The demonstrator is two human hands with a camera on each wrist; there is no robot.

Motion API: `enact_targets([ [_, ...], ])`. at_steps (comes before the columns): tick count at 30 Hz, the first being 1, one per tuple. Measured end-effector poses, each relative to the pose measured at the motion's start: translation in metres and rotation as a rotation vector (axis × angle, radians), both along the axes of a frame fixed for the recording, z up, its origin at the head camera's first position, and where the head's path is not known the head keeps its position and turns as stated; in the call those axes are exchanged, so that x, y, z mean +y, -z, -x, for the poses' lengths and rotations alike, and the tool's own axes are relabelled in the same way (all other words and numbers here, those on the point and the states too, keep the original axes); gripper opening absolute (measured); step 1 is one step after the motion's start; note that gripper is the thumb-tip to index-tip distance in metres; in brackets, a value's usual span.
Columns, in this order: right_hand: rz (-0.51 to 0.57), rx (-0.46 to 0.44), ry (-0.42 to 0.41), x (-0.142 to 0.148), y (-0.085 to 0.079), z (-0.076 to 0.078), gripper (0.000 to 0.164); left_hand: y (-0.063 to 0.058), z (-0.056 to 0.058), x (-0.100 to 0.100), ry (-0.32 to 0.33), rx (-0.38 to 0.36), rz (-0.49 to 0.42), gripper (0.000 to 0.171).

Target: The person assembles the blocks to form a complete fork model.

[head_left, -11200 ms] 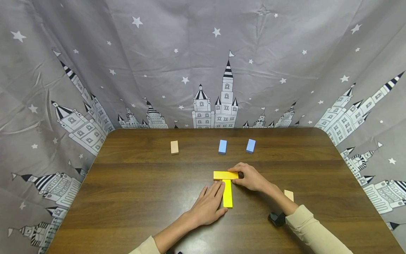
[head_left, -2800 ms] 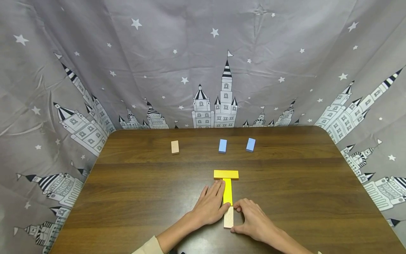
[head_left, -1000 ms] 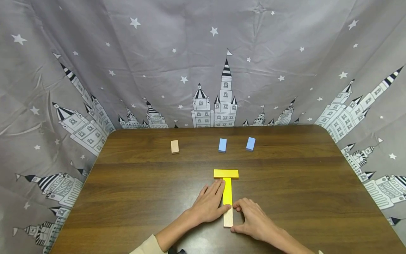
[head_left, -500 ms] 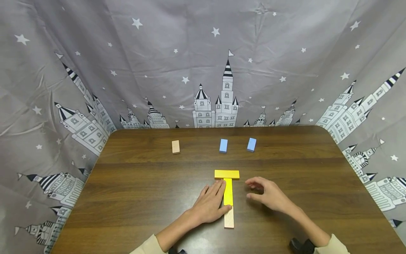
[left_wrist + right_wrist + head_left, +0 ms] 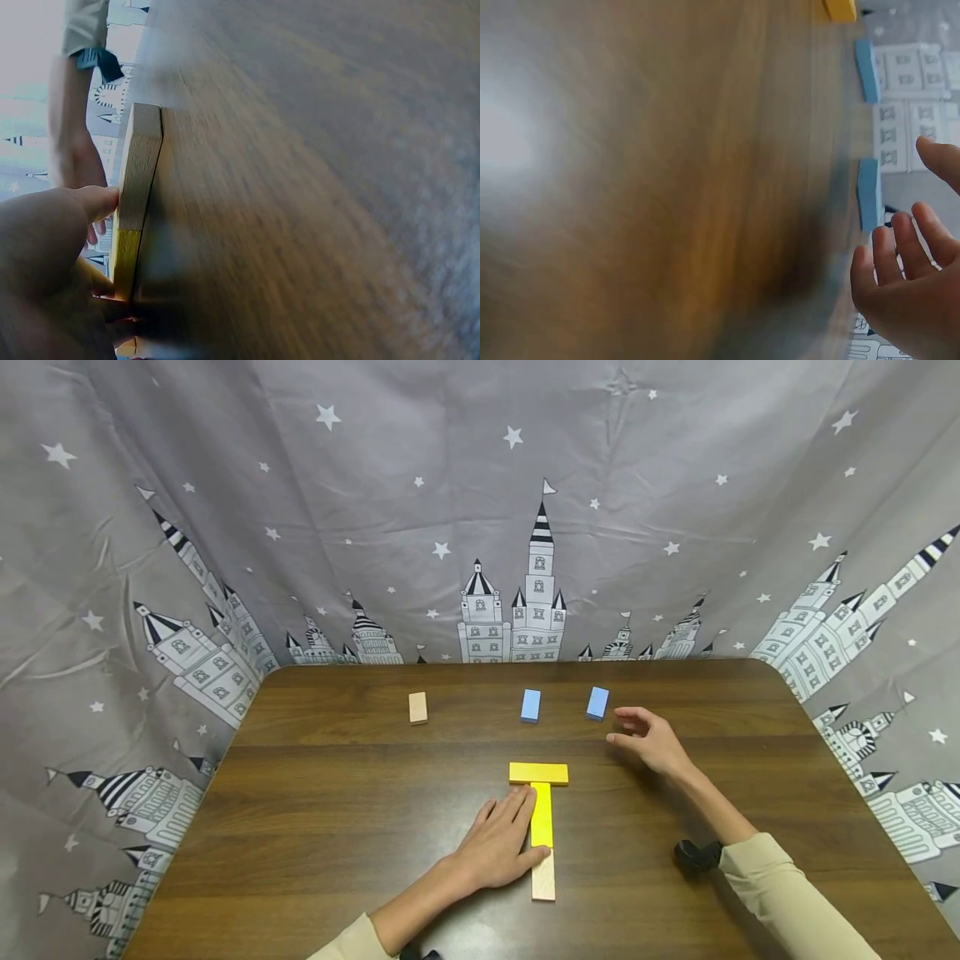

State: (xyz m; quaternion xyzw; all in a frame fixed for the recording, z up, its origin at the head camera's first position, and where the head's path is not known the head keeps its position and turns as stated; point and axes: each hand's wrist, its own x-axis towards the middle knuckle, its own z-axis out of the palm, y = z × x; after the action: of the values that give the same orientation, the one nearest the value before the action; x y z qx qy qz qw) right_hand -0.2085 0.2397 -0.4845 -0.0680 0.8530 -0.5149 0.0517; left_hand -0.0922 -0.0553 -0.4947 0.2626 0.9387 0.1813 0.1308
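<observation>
Two long yellow blocks form a T on the table: a crosswise yellow block (image 5: 538,773) at the top and a lengthwise yellow block (image 5: 542,818) below it. A pale wooden block (image 5: 543,877) continues the stem toward the front. My left hand (image 5: 495,843) lies along the stem's left side, fingertips at the lengthwise yellow block and thumb at its joint with the wooden one, as the left wrist view also shows. My right hand (image 5: 651,743) holds nothing; its fingers are loosely bent just right of and in front of the right blue block (image 5: 597,703).
Another blue block (image 5: 530,706) and a second pale wooden block (image 5: 417,708) sit in the back row of the brown table (image 5: 337,827). A grey curtain (image 5: 375,510) printed with castles hangs behind the table's far edge.
My right hand has left the pale wooden block at the stem's end and moved back and right toward the right blue block. My left hand has stayed along the stem.
</observation>
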Motion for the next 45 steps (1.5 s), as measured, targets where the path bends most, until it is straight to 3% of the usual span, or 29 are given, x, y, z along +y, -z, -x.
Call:
enact_targets([
  [7, -0.062, 0.016, 0.018, -0.004, 0.011, 0.03, 0.064, -0.001, 0.0, 0.0, 0.002, 0.004, 0.007, 0.08],
  [15, -0.09, 0.002, 0.033, -0.006, 0.017, 0.049, 0.072, -0.001, 0.0, 0.0, 0.003, 0.006, 0.009, 0.08],
  [45, -0.209, 0.0, 0.008, -0.01, 0.016, 0.057, 0.068, -0.004, -0.001, 0.001, -0.025, -0.024, -0.003, 0.081],
])
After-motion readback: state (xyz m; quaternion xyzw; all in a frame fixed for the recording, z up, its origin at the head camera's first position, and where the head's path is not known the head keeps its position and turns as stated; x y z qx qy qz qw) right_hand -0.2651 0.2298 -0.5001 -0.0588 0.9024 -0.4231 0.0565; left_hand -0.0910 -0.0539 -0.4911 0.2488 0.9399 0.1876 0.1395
